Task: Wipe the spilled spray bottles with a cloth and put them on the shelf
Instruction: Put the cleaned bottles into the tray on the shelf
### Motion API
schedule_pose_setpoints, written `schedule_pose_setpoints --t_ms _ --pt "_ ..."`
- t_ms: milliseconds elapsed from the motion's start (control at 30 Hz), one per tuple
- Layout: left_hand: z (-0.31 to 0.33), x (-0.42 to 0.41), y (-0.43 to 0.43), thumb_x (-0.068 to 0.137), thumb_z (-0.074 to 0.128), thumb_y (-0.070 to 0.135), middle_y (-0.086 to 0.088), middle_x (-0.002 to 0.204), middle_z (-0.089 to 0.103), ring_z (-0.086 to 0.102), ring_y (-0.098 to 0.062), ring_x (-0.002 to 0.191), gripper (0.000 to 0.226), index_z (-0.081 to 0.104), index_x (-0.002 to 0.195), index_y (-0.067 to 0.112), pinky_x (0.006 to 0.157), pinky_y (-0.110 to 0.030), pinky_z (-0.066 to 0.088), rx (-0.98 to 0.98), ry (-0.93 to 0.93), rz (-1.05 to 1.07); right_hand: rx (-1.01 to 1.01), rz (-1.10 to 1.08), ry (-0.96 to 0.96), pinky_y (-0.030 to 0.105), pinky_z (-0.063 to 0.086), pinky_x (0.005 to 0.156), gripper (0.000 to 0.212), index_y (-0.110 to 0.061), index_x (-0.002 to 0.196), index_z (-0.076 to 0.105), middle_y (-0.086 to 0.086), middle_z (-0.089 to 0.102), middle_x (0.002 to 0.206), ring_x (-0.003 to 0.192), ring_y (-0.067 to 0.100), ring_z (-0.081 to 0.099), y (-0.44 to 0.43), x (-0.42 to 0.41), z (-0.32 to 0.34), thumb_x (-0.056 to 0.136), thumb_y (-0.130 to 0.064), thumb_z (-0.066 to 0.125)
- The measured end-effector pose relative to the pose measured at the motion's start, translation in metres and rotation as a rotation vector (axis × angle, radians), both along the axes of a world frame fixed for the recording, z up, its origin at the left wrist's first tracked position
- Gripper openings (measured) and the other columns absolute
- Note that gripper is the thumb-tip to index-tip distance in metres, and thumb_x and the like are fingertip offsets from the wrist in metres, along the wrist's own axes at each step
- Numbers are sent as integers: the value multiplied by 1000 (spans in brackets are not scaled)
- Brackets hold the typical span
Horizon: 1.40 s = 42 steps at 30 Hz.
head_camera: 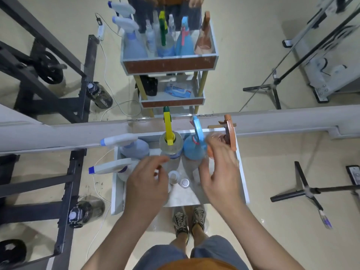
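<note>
Five spray bottles are seen standing in the top tray (244,178) of a shelf set against a mirror (253,55): two white-trigger bottles (134,149) at the left, a yellow-trigger bottle (171,145) and a blue bottle (191,151) along the back, and an orange bottle (229,131) in the far right corner. The orange bottle is gripped by the right hand (220,172), fingers curled round its body. The left hand (148,182) is held loosely curled and empty just beside two small capped bottles (184,183) in mid-tray.

Top (194,265): orange fabric, plain.
Shorts (212,248): grey-blue denim.
Shoes (181,221): beige lace-up trainers, dark patterned panels.
</note>
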<state>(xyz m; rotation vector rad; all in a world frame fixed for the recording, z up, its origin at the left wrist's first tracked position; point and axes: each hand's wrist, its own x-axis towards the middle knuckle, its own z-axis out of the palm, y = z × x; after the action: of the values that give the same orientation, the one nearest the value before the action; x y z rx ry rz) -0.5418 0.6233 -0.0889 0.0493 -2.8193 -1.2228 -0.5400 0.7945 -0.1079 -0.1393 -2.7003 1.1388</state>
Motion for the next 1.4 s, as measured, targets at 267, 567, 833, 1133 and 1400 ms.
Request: schedule_pose_setpoints --t_ms 267,567,833,1133,1400 --pt "-41 -4 9 67 78 22 1 72 67 59 -24 70 18 66 82 25 51 -28 30 -740 -275 -414 -128 145 -408 39 45 100 43 -28 129 59 -5 61 133 125 19 53 -23 50 -78 88 -38 56" --pt "-40 1 32 71 75 10 -3 66 64 59 -29 62 11 68 74 17 49 -29 38 -489 -104 -435 -185 -217 -143 23 52 79 22 -24 108 71 -9 68 104 89 10 65 54 53 -48 91 -9 66" --pt "-70 -3 110 95 58 22 -6 96 67 61 -25 92 14 67 102 16 73 -33 44 -294 -99 -466 52 -160 -326 19 31 73 18 -21 105 68 -1 69 108 106 21 56 94 35 -73 90 -14 65" --pt "-66 -14 121 91 66 20 2 89 73 65 -11 84 11 72 100 17 78 -24 47 144 -257 -256 -24 -168 -358 37 52 70 18 -24 101 64 7 71 91 77 28 66 105 35 -67 89 -11 64" --pt "-63 -25 152 88 67 21 -3 87 73 65 -22 84 13 75 97 17 79 -32 49 117 -271 -323 -27 -87 -373 39 52 71 24 -24 102 66 4 68 83 73 25 60 83 63 -66 84 -10 70"
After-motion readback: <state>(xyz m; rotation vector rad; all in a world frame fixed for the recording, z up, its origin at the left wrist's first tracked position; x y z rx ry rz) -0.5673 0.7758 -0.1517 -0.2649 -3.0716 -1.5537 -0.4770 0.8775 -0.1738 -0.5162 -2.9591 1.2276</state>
